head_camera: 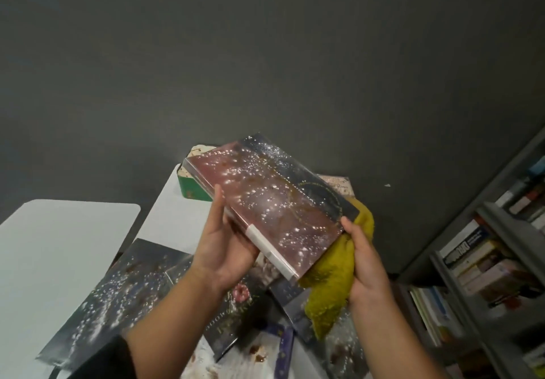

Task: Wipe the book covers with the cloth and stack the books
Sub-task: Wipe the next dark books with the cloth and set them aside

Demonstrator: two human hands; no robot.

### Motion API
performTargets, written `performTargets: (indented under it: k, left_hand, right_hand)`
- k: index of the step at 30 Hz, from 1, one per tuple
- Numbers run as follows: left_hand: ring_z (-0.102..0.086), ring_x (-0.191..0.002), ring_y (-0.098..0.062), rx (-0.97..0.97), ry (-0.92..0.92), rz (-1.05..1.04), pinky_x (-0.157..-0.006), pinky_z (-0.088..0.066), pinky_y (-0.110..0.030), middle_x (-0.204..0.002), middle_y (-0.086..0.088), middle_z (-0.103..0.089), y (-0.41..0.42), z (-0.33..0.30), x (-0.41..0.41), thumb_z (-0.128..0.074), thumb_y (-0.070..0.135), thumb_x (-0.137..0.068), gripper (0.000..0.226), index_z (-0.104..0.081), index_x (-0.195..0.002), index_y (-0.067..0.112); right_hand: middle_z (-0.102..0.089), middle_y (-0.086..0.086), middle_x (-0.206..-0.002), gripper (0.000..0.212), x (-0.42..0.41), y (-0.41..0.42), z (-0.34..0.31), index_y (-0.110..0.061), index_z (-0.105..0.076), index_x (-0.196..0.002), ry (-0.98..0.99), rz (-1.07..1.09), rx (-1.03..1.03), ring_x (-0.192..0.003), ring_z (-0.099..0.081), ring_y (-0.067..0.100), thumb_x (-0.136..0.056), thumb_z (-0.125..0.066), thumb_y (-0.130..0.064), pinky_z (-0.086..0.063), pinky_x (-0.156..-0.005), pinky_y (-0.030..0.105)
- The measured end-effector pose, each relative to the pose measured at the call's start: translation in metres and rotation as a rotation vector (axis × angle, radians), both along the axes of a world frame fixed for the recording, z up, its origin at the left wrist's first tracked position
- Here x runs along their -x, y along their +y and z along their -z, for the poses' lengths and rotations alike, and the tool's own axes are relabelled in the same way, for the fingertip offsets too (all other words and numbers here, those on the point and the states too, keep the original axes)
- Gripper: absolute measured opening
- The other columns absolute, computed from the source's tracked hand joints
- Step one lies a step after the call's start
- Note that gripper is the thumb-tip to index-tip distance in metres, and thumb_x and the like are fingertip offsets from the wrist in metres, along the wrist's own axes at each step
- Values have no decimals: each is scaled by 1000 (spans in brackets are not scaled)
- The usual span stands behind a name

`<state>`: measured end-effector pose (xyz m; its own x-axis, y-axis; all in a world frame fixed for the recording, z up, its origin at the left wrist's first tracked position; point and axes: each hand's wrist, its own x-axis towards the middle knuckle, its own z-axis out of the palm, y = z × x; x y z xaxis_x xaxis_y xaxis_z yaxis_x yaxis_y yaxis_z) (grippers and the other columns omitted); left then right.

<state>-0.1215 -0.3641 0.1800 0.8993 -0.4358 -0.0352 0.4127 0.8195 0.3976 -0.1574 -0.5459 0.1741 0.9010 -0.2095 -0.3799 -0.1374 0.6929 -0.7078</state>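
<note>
Left hand (227, 248) cradles the speckled book (271, 204) along its spine edge; right hand (364, 257) grips the yellow cloth (330, 293), apparently against the book's far underside. More books (118, 296) lie scattered below.

So there's a white table (182, 216) against a dark grey wall, with a second white table (59, 245) just left of it across a narrow gap. Lying on the first one: a green book (191, 188) at the far end, a big dark starry book (118, 299) hanging over the left edge, and a few more dark-covered books (250, 319) overlapping in a messy spread.
</note>
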Motion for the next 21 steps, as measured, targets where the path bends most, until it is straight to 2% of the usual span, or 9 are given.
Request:
performTargets:
  k: [3,5,8,11,13,15,17,19,21]
  left_hand:
    - [-60,-114,-36,62,12,55,-92,-50,-54,-128,-21,-60,-20,9,13,-88,48,-49,93,-60,-127,8]
    - [-61,-114,-34,37,0,53,-96,-48,-52,-125,-20,-62,-26,14,16,-82,55,-56,81,-66,-120,8]
    - [-67,-103,-31,-9,39,6,-92,-51,-49,-114,-17,-68,-27,14,9,-55,62,-78,62,-75,-102,9]
    - [-69,-97,-30,-37,51,-14,-88,-52,-49,-107,-16,-71,-21,12,-6,-35,64,-86,69,-78,-94,10]
    - [-68,-101,-32,-17,43,-15,-91,-48,-53,-112,-17,-69,-16,9,-15,-37,64,-84,69,-77,-98,10]
    - [-66,-103,-32,-14,27,-41,-96,-46,-54,-114,-17,-68,-10,9,-25,-43,63,-81,65,-76,-99,11]
    - [-65,-105,-32,-4,10,-55,-101,-41,-53,-116,-16,-67,-6,9,-34,-47,61,-78,62,-76,-101,11]
    - [-62,-110,-32,-10,-11,-53,-104,-39,-52,-118,-15,-66,-3,8,-42,-48,60,-78,61,-74,-104,11]
    - [-61,-112,-32,-33,-17,-38,-102,-42,-52,-120,-16,-65,-1,9,-48,-48,61,-78,62,-74,-106,12]
  right_hand:
    - [-69,17,-106,51,2,3,7,-14,-64,-118,47,-5,-11,-94,-67,33,-68,-69,-27,-53,-78,46]
    - [-69,18,-105,48,4,7,10,-12,-63,-118,75,-15,-7,-92,-68,33,-72,-68,-26,-54,-75,45]
    - [-72,16,-96,27,3,7,9,-13,-65,-110,89,0,39,-83,-70,30,-84,-63,-21,-55,-67,40]
    - [-73,11,-93,26,0,6,2,-20,-63,-112,47,19,168,-81,-70,28,-86,-64,-23,-56,-62,39]
    - [-69,7,-104,39,-3,3,4,-28,-53,-125,22,57,323,-89,-69,27,-88,-63,-30,-58,-65,40]
    - [-60,4,-120,43,-6,-2,8,-37,-44,-130,49,117,499,-102,-63,25,-90,-57,-44,-55,-78,43]
    - [-44,-2,-137,46,-7,-7,11,-35,-43,-134,27,193,715,-116,-53,22,-91,-51,-49,-49,-92,44]
    - [-35,-16,-132,34,-2,-5,7,-26,-50,-128,-140,299,936,-119,-48,16,-96,-49,-36,-45,-97,38]
    - [-34,-23,-126,29,4,3,-3,-27,-55,-122,-380,297,1235,-119,-45,10,-94,-51,-30,-41,-97,22]
